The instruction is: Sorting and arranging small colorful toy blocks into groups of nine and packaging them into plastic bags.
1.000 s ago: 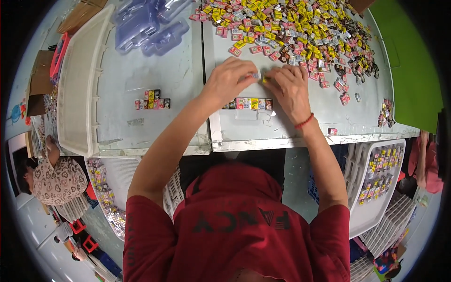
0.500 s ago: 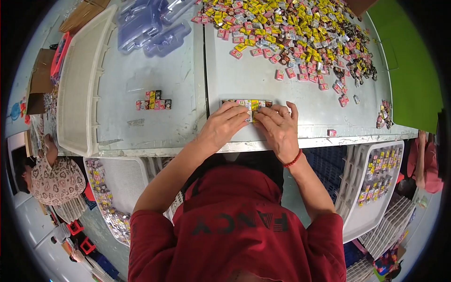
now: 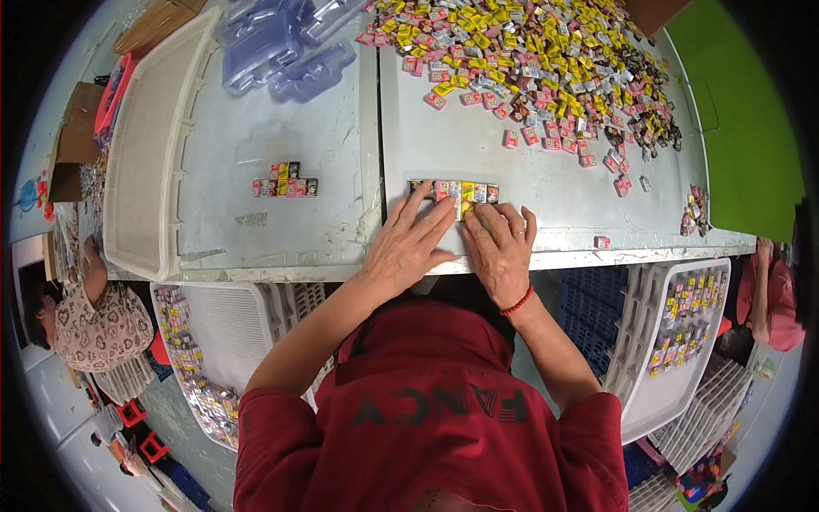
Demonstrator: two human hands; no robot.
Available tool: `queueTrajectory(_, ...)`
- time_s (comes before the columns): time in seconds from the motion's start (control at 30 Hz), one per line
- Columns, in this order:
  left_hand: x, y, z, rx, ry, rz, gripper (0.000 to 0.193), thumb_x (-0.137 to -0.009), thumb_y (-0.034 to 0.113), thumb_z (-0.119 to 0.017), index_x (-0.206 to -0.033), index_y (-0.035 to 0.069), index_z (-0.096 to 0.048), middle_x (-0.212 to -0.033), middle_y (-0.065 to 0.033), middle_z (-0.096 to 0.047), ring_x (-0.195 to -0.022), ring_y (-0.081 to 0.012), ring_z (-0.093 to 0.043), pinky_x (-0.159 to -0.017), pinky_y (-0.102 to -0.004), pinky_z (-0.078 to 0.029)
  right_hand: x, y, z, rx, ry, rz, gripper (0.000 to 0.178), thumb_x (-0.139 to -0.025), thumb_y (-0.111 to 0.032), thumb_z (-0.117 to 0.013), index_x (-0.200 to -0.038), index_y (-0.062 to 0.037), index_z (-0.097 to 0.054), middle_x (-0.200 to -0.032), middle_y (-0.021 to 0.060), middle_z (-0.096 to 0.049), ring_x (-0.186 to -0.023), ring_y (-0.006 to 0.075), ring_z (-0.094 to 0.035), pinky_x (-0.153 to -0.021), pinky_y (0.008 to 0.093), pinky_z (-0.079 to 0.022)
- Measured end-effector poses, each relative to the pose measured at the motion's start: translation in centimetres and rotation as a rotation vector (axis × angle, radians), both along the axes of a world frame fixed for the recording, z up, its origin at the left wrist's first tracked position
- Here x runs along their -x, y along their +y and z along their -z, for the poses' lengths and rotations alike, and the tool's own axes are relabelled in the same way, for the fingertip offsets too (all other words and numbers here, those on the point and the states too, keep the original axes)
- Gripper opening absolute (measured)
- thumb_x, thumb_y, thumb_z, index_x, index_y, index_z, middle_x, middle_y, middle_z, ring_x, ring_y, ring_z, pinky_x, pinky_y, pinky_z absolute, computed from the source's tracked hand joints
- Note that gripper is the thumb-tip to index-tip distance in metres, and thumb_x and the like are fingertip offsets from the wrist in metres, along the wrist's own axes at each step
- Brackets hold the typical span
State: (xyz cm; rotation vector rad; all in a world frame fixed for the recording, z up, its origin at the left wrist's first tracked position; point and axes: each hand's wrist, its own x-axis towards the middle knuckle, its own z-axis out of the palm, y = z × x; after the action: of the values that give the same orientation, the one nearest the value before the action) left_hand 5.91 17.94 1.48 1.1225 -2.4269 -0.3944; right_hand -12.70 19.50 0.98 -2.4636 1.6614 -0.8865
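Note:
In front of me, near the table's front edge, lies a tight row of small coloured boxes (image 3: pixel 468 189) in pink, yellow, white and dark colours. My left hand (image 3: pixel 409 239) rests on the row's left part with fingers stretched out and thumb apart, hiding some boxes. Curled fingers of my right hand (image 3: pixel 499 247) close against a yellow box on the near side of the row. What lies beneath these fingertips is partly hidden. Left of the table seam sits a second small cluster of joined boxes (image 3: pixel 286 186), touched by neither hand.
A big loose pile of small boxes (image 3: pixel 546 77) covers the far right. Clear plastic trays (image 3: pixel 277 51) lie far left beside a white crate (image 3: pixel 153 154). A single pink box (image 3: pixel 602 242) sits near the front edge. Filled white crates (image 3: pixel 674 392) flank me; other people work at both sides.
My left hand's fingers have straightened and spread over the row's left part. My right hand has shifted slightly left and nearer, uncovering more of the row's right end.

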Motion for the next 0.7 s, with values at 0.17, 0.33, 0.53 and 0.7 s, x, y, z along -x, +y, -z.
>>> queueTrajectory(0.17,0.1,0.1,-0.3,-0.053,-0.010,0.001,0.066,-0.073,0.026,-0.075,-0.128,0.001,-0.049,-0.139,-0.0094,-0.043,-0.134,-0.0355,-0.029,-0.105,-0.0471,-0.032,0.4,-0.1,-0.4,-0.011,-0.038,-0.028,0.034,-0.075,-0.007,-0.070,-0.108,-0.0061,-0.063,-0.113,0.0071,-0.059,-0.106,0.0270,-0.052,-0.098,0.0465,-0.034)
queueTrajectory(0.33,-1.8,-0.7,-0.5,0.039,0.404,-0.365,0.035,-0.086,0.010,-0.062,-0.118,-0.001,-0.056,-0.117,-0.0154,-0.060,-0.102,-0.0270,-0.063,-0.081,-0.0338,-0.053,2.6,-1.3,-0.7,0.055,-0.200,0.121,0.027,-0.084,-0.002,-0.063,-0.111,0.0005,-0.059,-0.101,0.0173,-0.060,-0.082,0.0250,-0.061,-0.067,0.0299,-0.050)
queueTrajectory(0.53,-3.0,-2.7,-1.4,-0.715,0.625,-0.560,0.027,-0.094,0.012,-0.052,-0.114,-0.005,-0.058,-0.089,-0.0098,-0.067,-0.061,-0.0141,-0.062,-0.054,-0.0245,-0.050,3.8,-4.1,0.8,-0.476,-0.403,0.152,0.028,-0.088,-0.007,-0.062,-0.113,0.0037,-0.058,-0.082,0.0100,-0.065,-0.056,0.0117,-0.057,-0.051,0.0249,-0.047)
queueTrajectory(0.7,-2.3,-3.2,-1.3,-0.377,0.223,-0.547,0.021,-0.088,0.018,-0.059,-0.098,0.000,-0.063,-0.077,-0.0124,-0.066,-0.066,-0.0239,-0.064,-0.059,-0.0347,-0.051,4.0,-5.2,0.1,-0.631,-0.566,0.181,0.028,-0.086,-0.006,-0.063,-0.113,0.0006,-0.060,-0.081,0.0048,-0.064,-0.059,0.0078,-0.055,-0.052,0.0223,-0.045)
